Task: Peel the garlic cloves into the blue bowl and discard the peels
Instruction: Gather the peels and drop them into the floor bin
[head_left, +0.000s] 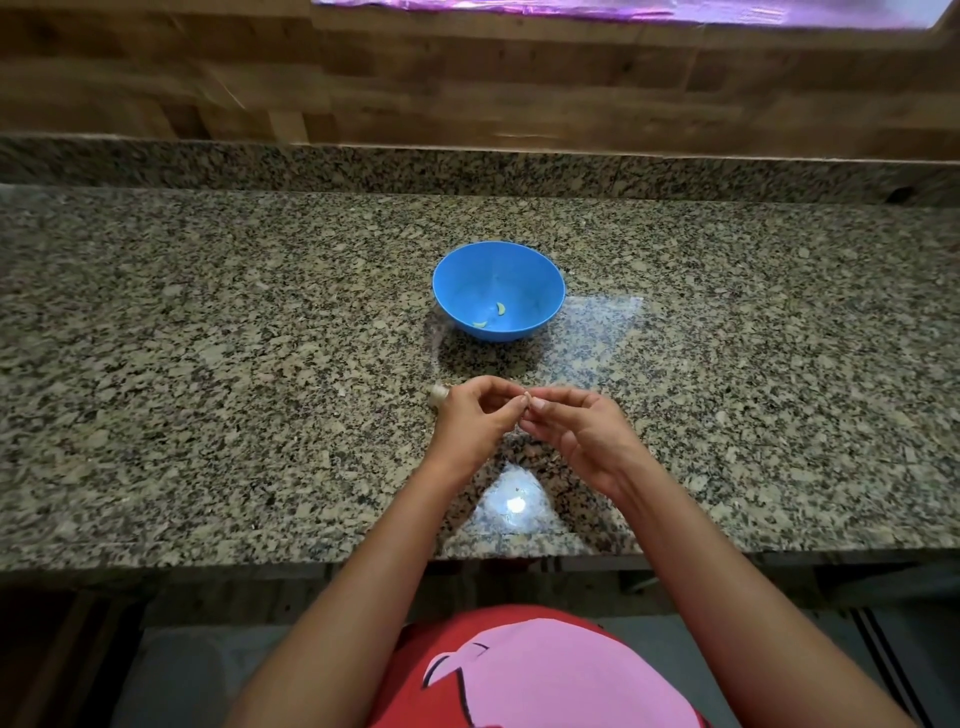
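both hands meet above the granite countertop (208, 364), near side of the blue bowl (467, 280). left hand (475, 421) and right hand (576, 434) each pinch the same garlic clove (525, 399) between thumb and fingertips. only its pale tip shows, the rest is hidden by fingers, so can't tell how much skin is on it

blue bowl sits upright mid-counter, apart from the hands. two peeled cloves (500, 308) lie apart on its floor, yellowish

pale papery lump (438, 395) pokes out just behind the left hand's knuckles, mostly covered; looks like more garlic, can't confirm

shirt (415, 691) is red with a pink print and dark outlines, cut off by the frame bottom, can't tell what it depicts

glare patch (514, 504) on the counter between the forearms blows out detail there. purple strip (623, 10) at the top edge is clipped and blurry. wood-plank wall (363, 78) behind the counter is soft-focus
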